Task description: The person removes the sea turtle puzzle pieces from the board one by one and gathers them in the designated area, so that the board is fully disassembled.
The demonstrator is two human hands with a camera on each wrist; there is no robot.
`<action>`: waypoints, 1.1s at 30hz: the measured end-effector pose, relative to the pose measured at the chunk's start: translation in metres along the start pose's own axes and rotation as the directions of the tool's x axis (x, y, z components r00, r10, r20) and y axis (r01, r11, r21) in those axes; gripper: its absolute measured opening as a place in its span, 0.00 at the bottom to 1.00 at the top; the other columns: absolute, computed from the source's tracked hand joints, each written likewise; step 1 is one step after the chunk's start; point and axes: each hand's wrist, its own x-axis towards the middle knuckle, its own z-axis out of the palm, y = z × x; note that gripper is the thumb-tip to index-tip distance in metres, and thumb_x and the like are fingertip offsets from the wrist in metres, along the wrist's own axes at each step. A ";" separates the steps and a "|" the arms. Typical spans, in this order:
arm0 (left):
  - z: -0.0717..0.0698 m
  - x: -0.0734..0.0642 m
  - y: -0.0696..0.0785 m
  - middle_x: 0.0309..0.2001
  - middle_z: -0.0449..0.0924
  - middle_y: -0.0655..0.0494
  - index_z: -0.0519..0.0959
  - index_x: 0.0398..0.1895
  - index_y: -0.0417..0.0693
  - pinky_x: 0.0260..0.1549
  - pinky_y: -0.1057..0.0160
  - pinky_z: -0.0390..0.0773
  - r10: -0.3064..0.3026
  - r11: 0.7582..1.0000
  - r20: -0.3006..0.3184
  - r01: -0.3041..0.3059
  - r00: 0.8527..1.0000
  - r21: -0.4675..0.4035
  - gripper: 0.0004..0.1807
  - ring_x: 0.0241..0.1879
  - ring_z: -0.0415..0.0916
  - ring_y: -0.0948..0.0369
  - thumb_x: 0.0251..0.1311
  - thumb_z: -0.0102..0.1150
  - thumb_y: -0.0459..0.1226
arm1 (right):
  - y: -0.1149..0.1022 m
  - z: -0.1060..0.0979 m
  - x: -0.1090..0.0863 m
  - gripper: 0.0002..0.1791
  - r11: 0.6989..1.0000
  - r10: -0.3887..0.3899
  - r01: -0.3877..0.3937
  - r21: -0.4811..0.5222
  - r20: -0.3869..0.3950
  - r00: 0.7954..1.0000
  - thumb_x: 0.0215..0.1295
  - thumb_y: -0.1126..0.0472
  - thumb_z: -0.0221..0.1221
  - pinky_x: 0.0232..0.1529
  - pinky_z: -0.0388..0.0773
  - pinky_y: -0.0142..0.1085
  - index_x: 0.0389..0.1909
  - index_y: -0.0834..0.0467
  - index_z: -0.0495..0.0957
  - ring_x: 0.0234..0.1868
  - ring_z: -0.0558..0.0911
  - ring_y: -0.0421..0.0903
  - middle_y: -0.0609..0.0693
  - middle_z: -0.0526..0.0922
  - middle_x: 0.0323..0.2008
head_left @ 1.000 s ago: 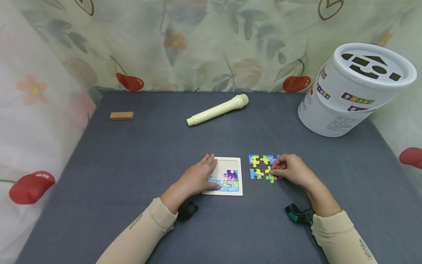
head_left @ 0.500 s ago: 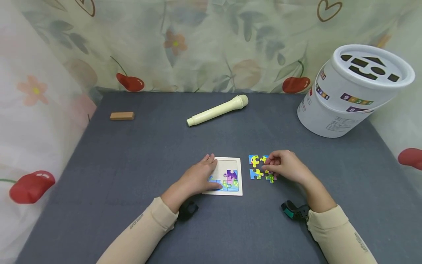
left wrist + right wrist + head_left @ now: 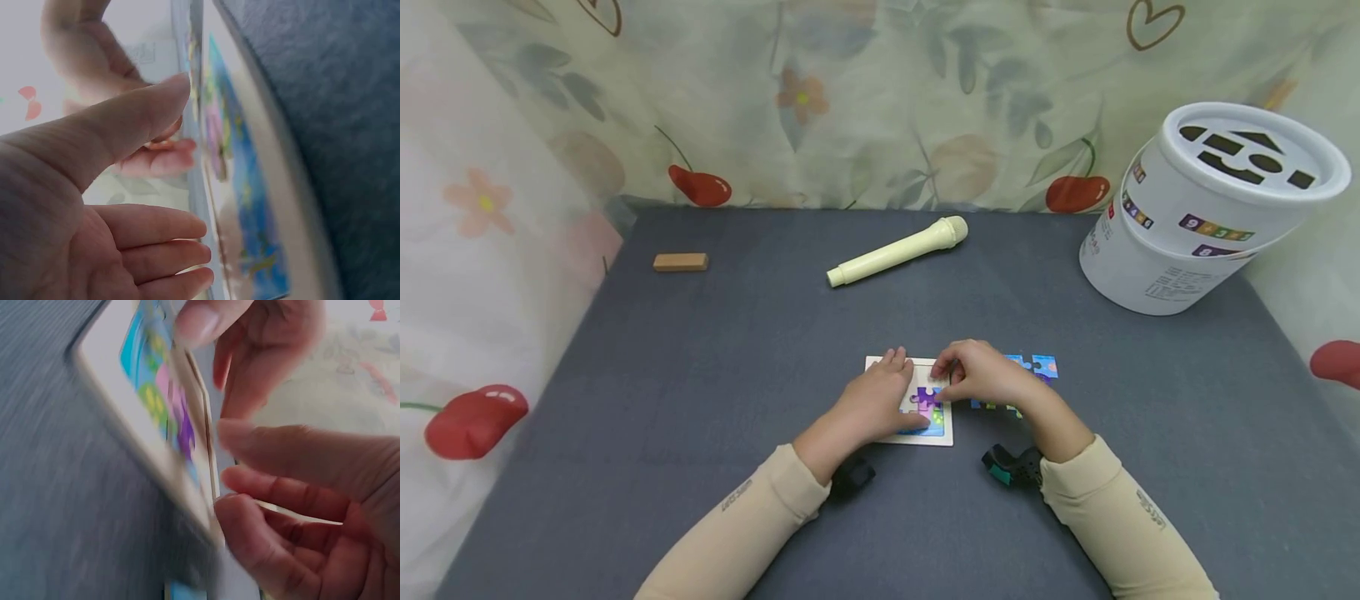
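Observation:
A square wooden puzzle tray lies on the grey table, with joined jigsaw pieces in blue, green and pink along its lower part and a purple piece above them. My left hand rests over the tray's left side, fingers straight and thumb across the lower pieces. My right hand is over the tray's upper right, thumb and fingers bent towards each other near the purple piece. In the right wrist view the right thumb faces the bent fingers, and I cannot tell if a piece is between them.
Loose jigsaw pieces lie right of the tray, partly hidden under my right hand and forearm. Farther back are a cream toy microphone, a small wooden block and a big white bucket with shaped holes in its lid.
My right hand has moved left from the loose pieces to over the tray, uncovering blue pieces at the right. My left hand has shifted slightly right on the tray.

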 end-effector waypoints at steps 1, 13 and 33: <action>0.001 0.001 0.000 0.72 0.49 0.41 0.59 0.68 0.36 0.68 0.51 0.57 0.001 1.000 0.003 -0.001 1.000 0.006 0.46 0.73 0.46 0.51 0.53 0.63 0.53 | -0.002 0.001 0.002 0.11 1.000 -0.003 0.003 -0.004 0.017 1.000 0.49 0.65 0.68 0.25 0.71 0.28 0.34 0.63 0.81 0.24 0.73 0.38 0.53 0.79 0.28; 0.005 0.003 -0.002 0.73 0.48 0.43 0.58 0.69 0.38 0.65 0.49 0.62 -0.012 1.000 0.001 0.012 1.000 0.020 0.45 0.73 0.46 0.52 0.53 0.63 0.53 | -0.009 0.005 0.005 0.12 0.999 0.035 -0.034 -0.010 0.076 0.996 0.47 0.66 0.69 0.25 0.70 0.29 0.33 0.62 0.79 0.23 0.72 0.38 0.53 0.77 0.29; 0.006 0.002 -0.002 0.72 0.49 0.43 0.59 0.69 0.38 0.64 0.48 0.63 -0.006 1.000 -0.002 0.006 1.000 0.016 0.45 0.73 0.46 0.52 0.53 0.63 0.52 | 0.006 0.007 0.006 0.02 0.977 0.027 -0.045 0.209 0.089 0.996 0.56 0.70 0.61 0.28 0.77 0.31 0.30 0.65 0.77 0.25 0.76 0.39 0.49 0.78 0.23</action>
